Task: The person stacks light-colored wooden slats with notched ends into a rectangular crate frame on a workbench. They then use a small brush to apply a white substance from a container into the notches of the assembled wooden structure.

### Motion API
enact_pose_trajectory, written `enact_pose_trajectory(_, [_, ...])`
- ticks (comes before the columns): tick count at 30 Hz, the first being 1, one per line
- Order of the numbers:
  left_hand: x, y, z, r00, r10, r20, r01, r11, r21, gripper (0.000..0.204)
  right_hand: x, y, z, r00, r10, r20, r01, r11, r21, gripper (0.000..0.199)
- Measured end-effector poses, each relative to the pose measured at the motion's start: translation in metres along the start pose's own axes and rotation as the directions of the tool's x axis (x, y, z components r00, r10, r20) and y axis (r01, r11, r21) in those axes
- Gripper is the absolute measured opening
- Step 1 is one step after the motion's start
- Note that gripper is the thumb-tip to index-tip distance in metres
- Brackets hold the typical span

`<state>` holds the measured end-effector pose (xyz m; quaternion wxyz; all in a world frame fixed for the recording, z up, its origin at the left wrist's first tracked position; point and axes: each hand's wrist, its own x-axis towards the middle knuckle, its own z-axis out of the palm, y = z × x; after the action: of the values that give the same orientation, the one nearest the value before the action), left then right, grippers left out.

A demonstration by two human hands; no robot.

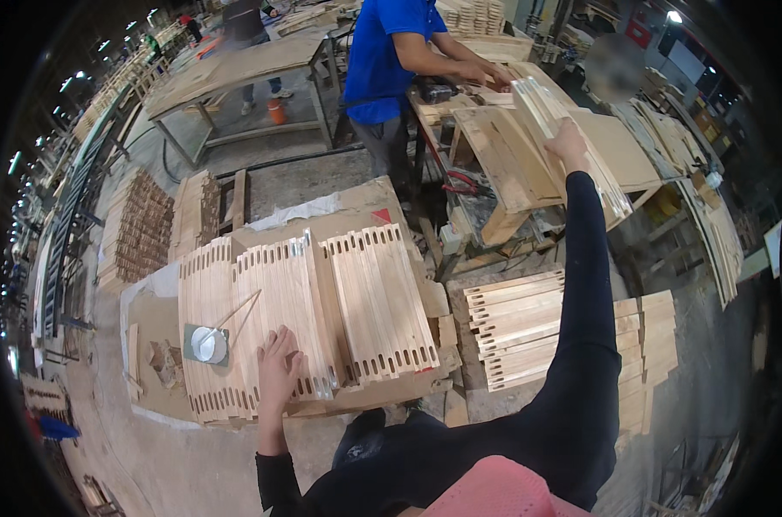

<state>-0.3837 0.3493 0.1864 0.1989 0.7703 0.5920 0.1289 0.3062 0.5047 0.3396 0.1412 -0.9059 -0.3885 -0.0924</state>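
My left hand rests with fingers apart on a row of pale wooden slats with slotted ends, laid side by side on a cardboard-topped stand. Beside it, on the same slats, a white round dish of glue-like stuff sits on a dark green square, with a thin stick leaning across it. My right arm stretches far forward; its hand is closed over the edge of long wooden strips on the far bench. Some of its fingertips are hidden. Another slotted row lies right of my left hand.
A person in a blue shirt works at the far bench, hands near the strips. Red-handled pliers lie on its lower ledge. More slats are stacked low at right, and wood piles stand at left. A long table is behind.
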Motion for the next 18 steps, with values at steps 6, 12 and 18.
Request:
enact_pose_trajectory(6, [-0.004, 0.001, -0.003, 0.999, -0.027, 0.023, 0.027, 1.0, 0.016, 0.051, -0.005, 0.004, 0.031, 0.972, -0.224, -0.072, 0.2, 0.949, -0.243, 0.066])
enact_pose_trajectory(12, [0.004, 0.001, 0.001, 0.999, 0.035, 0.004, -0.035, 0.999, -0.007, 0.052, 0.0, 0.024, 0.035, 0.966, -0.245, -0.079, 0.224, 0.951, -0.211, 0.054])
enact_pose_trajectory(18, [-0.003, -0.001, 0.001, 0.998, 0.061, -0.035, -0.061, 0.998, -0.013, 0.053, 0.002, 0.04, 0.045, 0.913, -0.404, -0.057, 0.369, 0.877, -0.307, 0.045])
